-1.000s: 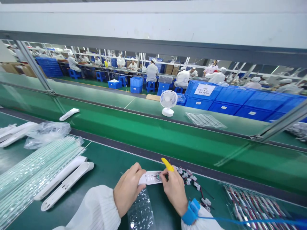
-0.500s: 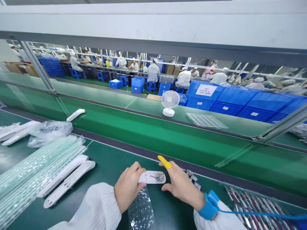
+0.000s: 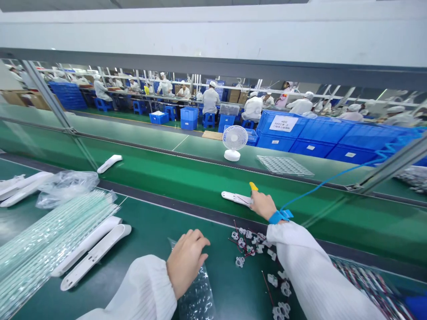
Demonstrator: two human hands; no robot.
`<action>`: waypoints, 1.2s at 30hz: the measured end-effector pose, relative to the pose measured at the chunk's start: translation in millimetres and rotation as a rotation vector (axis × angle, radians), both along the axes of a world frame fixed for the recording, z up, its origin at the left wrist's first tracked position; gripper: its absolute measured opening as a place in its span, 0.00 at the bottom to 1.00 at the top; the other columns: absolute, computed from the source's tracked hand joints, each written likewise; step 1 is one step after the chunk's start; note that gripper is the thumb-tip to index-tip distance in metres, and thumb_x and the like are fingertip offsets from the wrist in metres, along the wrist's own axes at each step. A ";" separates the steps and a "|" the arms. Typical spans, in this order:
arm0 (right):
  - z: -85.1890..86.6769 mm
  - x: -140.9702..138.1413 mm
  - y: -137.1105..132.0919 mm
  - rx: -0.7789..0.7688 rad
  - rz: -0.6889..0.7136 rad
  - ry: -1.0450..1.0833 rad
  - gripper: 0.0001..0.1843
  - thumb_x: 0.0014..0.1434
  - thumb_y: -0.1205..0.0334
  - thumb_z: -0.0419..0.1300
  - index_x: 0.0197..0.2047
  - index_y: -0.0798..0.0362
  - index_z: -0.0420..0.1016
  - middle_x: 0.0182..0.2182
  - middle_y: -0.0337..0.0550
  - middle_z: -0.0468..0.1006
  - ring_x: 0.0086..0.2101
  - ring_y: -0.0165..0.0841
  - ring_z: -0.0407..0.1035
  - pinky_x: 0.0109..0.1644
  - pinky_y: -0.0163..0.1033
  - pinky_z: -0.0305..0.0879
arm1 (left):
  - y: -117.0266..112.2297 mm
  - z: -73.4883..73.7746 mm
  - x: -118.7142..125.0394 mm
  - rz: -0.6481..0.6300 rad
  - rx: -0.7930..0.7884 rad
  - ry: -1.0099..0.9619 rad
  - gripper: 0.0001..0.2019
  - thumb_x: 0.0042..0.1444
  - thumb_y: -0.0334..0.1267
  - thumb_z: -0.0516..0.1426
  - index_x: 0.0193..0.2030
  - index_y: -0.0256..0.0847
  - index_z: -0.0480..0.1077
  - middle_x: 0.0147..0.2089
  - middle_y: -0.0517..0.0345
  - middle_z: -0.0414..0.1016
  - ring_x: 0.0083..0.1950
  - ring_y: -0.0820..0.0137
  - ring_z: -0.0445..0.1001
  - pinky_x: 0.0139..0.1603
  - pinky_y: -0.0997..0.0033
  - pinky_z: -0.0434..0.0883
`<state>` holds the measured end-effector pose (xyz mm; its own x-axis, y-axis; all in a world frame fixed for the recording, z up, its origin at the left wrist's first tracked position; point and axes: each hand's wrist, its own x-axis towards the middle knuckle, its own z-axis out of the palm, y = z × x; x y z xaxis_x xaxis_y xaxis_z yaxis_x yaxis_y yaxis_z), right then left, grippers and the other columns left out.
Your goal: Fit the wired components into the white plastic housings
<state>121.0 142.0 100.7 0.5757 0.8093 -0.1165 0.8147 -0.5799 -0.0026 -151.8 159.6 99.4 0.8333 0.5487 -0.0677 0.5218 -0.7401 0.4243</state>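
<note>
Over the green belt, my right hand point(image 3: 263, 205) grips one end of a long white plastic casing point(image 3: 233, 197), with thin wire visible inside its open side. A yellow finger cot covers one fingertip, and a blue wrist strap point(image 3: 280, 216) circles that wrist. My left hand point(image 3: 187, 263) is above a clear bubble-pocket sheet point(image 3: 199, 295) on the bench; its fingers are loosely bent, thumb apart, with nothing in them. Small clear plastic parts with red wires point(image 3: 248, 242) lie scattered below my right forearm.
Two white casings point(image 3: 96, 255) lie at left beside a stack of clear strips point(image 3: 56, 235) and a crumpled plastic bag point(image 3: 66, 186). Another white piece point(image 3: 110, 163) rests on the belt. A small fan point(image 3: 235, 140) stands beyond; bundled wired parts point(image 3: 370, 284) lie at right.
My right hand has carried the white casing forward and right, from the bench to over the belt. My left hand has let go of it. The scattered small parts now show more fully.
</note>
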 end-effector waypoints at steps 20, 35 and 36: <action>0.8 9.6 -221.5 0.113 -0.479 0.126 0.06 0.49 0.71 0.54 0.24 0.54 0.70 0.26 0.40 0.77 0.30 0.34 0.72 0.33 0.35 0.62 | -38.4 -27.0 64.5 -0.221 -0.184 0.003 0.17 0.55 0.23 0.44 0.42 0.38 0.70 0.41 0.50 0.69 0.43 0.63 0.68 0.44 0.60 0.64; -31.2 21.5 -182.2 0.457 -0.539 0.248 0.06 0.43 0.72 0.51 0.22 0.52 0.63 0.21 0.43 0.72 0.28 0.38 0.68 0.34 0.40 0.58 | -18.4 9.2 43.9 0.157 -0.803 -0.466 0.16 0.46 0.45 0.54 0.39 0.37 0.69 0.28 0.60 0.65 0.24 0.74 0.64 0.27 0.70 0.66; -29.7 24.8 -183.8 0.499 -0.542 0.298 0.05 0.42 0.72 0.52 0.21 0.52 0.63 0.20 0.42 0.71 0.26 0.38 0.68 0.33 0.40 0.59 | -18.0 10.5 43.9 0.163 -0.842 -0.463 0.16 0.45 0.44 0.54 0.39 0.36 0.69 0.26 0.61 0.66 0.23 0.74 0.65 0.28 0.70 0.66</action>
<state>145.7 -41.8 71.0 0.9060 0.4225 -0.0249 0.3436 -0.7685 -0.5397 -107.9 141.6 110.0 0.7944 0.5814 -0.1757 0.2395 -0.0340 0.9703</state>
